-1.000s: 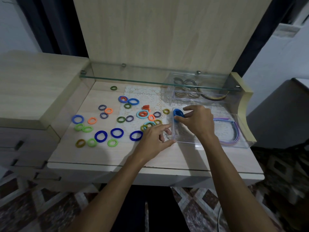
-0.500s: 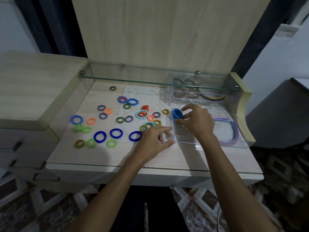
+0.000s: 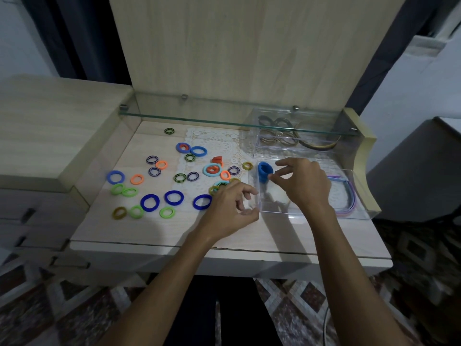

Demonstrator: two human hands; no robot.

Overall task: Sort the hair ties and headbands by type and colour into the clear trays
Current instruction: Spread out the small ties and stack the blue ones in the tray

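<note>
Right grip: right hand [image 3: 303,183] is over the near tray [image 3: 272,211], thumb and forefinger pinching the blue ties [image 3: 264,171] at the tray's far-left corner; the other fingers are spread and raised.
Left grip: left hand [image 3: 230,208] sits at the tray's left wall, fingers loosely curled; whether it pinches the wall or just rests there, I cannot tell. No tie in it.
Blue ties: a small stack, standing on edge inside the tray, at the right-hand part of the table [image 3: 154,233].
Done so far: that blue stack is in, purple headbands [image 3: 348,196] lie in the right compartment, and the far tray [image 3: 294,141] under the glass shelf [image 3: 224,118] holds dark and gold bands.
Left to do: plenty, by my count. Dark blue ties [image 3: 149,202] near the front edge, green ties [image 3: 128,192] and an olive one toward the left edge, orange ties [image 3: 137,179], striped ties [image 3: 180,177] and light blue ones mid-table, one striped tie alone at the far edge. Early days, I'd say.
Edges: tray walls hem the right hand on the left and near sides; the glass shelf overhangs the far tray, so reaching in there looks tight.
Open room: a bare strip runs along the table's front edge, and the loose ties lie well apart on the left half, easy picking.
</note>
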